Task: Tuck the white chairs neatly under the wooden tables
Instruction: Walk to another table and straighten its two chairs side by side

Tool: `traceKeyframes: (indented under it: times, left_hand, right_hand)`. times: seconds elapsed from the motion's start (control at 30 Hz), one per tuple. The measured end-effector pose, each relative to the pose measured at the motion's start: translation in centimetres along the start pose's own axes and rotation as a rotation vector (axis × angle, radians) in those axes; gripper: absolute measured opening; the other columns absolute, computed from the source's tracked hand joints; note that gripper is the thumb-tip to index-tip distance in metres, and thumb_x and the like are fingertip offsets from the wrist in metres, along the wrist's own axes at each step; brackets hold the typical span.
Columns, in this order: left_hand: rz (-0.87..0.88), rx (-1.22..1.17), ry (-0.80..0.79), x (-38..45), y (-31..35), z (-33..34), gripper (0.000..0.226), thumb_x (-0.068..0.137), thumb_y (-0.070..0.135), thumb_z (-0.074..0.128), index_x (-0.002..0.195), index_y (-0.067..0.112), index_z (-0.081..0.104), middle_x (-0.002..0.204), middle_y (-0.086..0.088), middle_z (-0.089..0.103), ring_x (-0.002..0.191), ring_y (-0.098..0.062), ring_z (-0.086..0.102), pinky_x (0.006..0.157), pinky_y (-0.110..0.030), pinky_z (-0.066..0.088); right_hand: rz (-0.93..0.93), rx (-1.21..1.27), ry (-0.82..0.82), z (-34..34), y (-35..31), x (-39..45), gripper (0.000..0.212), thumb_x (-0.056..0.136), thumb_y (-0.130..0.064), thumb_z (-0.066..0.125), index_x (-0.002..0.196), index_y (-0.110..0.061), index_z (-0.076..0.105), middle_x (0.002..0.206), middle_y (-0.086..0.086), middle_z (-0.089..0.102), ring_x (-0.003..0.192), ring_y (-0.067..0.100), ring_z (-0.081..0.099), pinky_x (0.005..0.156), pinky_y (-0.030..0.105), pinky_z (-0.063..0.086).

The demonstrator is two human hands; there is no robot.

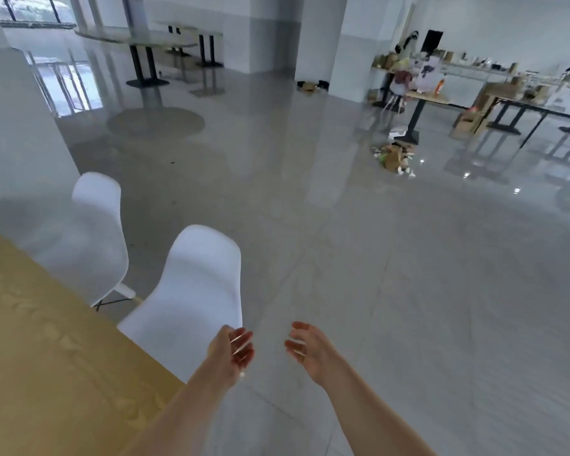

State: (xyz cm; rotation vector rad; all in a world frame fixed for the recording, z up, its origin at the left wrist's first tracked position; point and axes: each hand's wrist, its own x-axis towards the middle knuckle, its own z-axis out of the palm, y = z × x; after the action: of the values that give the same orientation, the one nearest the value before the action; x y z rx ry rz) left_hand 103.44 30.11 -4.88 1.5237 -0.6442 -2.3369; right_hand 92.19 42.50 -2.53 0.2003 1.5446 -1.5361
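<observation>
Two white chairs are seen at the wooden table (pixel 46 357) edge: near chair (pixel 195 301) and far chair (pixel 96 238), seats partly tucked under. Left hand (pixel 232 352) and right hand (pixel 310 350) are held empty over the floor (pixel 408 274), fingers loosely curled and spread, gripping nothing.

No text, label, brand or number can be read anywhere. The cluttered items at the upper right of the frame are too blurred to tell.
</observation>
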Motion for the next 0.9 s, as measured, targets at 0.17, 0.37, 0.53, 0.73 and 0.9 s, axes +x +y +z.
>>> traceKeyframes:
  times: [0.17,0.37,0.53,0.73,0.9]
  left_hand:
    - [0.022,-0.084,0.032,5.2,5.7,7.0,0.02,0.086,0.013,0.039,0.086,0.004,0.057,0.087,-0.011,0.063,0.067,-0.024,0.051,0.059,-0.03,0.046]
    - [0.014,-0.234,0.13,13.5,10.1,13.2,0.018,0.083,0.009,0.038,0.083,0.006,0.056,0.085,-0.011,0.063,0.066,-0.023,0.051,0.057,-0.029,0.045]
    - [0.031,-0.405,0.268,21.0,13.7,18.8,0.02,0.086,0.01,0.037,0.08,0.005,0.055,0.082,-0.009,0.062,0.065,-0.022,0.05,0.057,-0.03,0.045]
    - [0.086,-0.625,0.39,25.8,19.2,24.8,0.022,0.09,0.012,0.037,0.083,0.003,0.056,0.085,-0.01,0.062,0.067,-0.022,0.051,0.056,-0.031,0.045]
    - [0.17,-0.82,0.49,29.5,24.0,25.2,0.021,0.087,0.01,0.038,0.086,0.003,0.058,0.087,-0.009,0.062,0.069,-0.022,0.052,0.059,-0.031,0.047]
  right_hand:
    - [-0.019,-0.049,-0.047,1.6,-8.7,8.1,0.022,0.089,0.002,0.051,0.106,-0.01,0.056,0.084,0.007,0.057,0.073,0.02,0.059,0.059,0.027,0.05]
    - [0.042,-0.115,-0.161,4.5,-16.4,19.0,0.02,0.087,0.003,0.05,0.097,-0.012,0.056,0.081,0.008,0.057,0.07,0.019,0.058,0.055,0.026,0.05]
    - [0.137,-0.2,-0.279,6.0,-23.3,29.6,0.019,0.089,0.004,0.048,0.093,-0.012,0.056,0.084,0.01,0.056,0.072,0.021,0.056,0.053,0.025,0.049]
    - [0.198,-0.36,-0.363,10.2,-33.4,40.2,0.019,0.09,0.007,0.046,0.089,-0.01,0.055,0.081,0.011,0.055,0.071,0.022,0.054,0.057,0.027,0.046]
    - [0.23,-0.494,-0.506,17.7,-36.7,45.5,0.022,0.087,0.007,0.049,0.082,-0.013,0.056,0.075,0.009,0.057,0.066,0.021,0.056,0.046,0.021,0.048]
